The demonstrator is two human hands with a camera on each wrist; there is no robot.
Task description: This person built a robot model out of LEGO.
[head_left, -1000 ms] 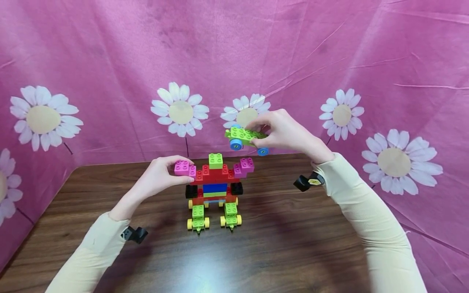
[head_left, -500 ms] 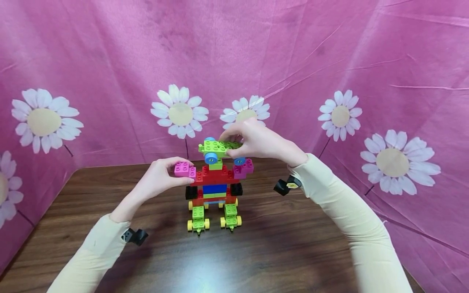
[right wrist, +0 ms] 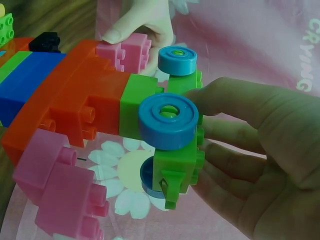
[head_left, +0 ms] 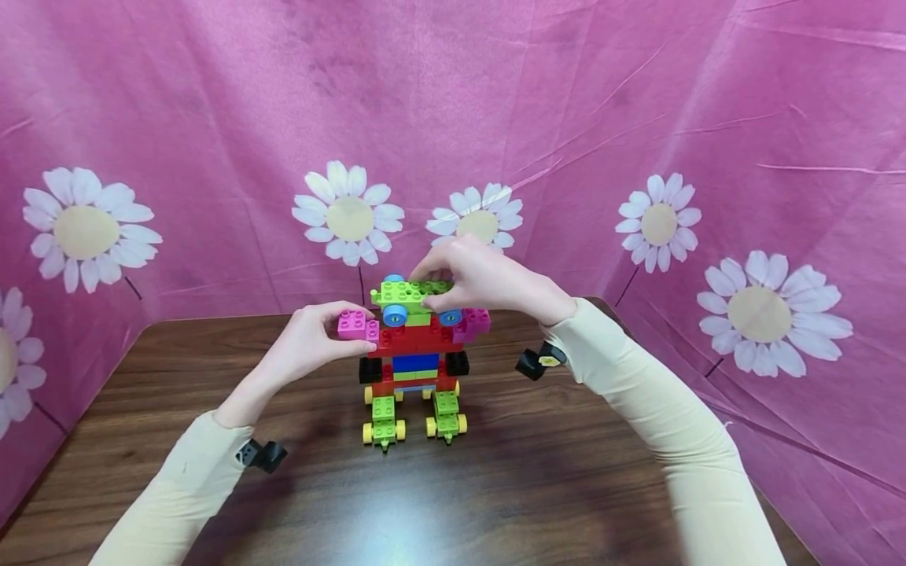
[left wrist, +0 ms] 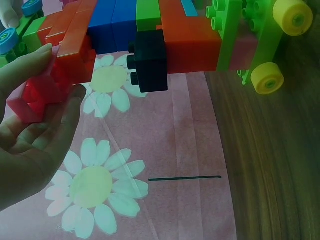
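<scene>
A toy-brick figure stands on the table (head_left: 510,487), its red bricks (head_left: 406,340) above a blue brick (head_left: 414,363) and two green feet (head_left: 383,424) with yellow wheels. My left hand (head_left: 306,338) pinches the pink bricks (head_left: 352,324) at the figure's left end between thumb and fingers. At the top, my right hand (head_left: 488,277) grips a green wheeled base (head_left: 405,294) with blue wheels (right wrist: 169,122). The base lies crosswise against the lime-green brick (right wrist: 134,102) in the right wrist view. Whether its studs are fully joined, I cannot tell.
More pink bricks (head_left: 476,322) stick out on the figure's right, and black bricks (left wrist: 151,61) jut from its sides. A pink cloth (head_left: 453,110) printed with white daisies hangs behind the table and along both sides.
My right hand has brought the green wheeled base left and down, from the air at the right onto the figure's top. The left hand has stayed at the pink bricks.
</scene>
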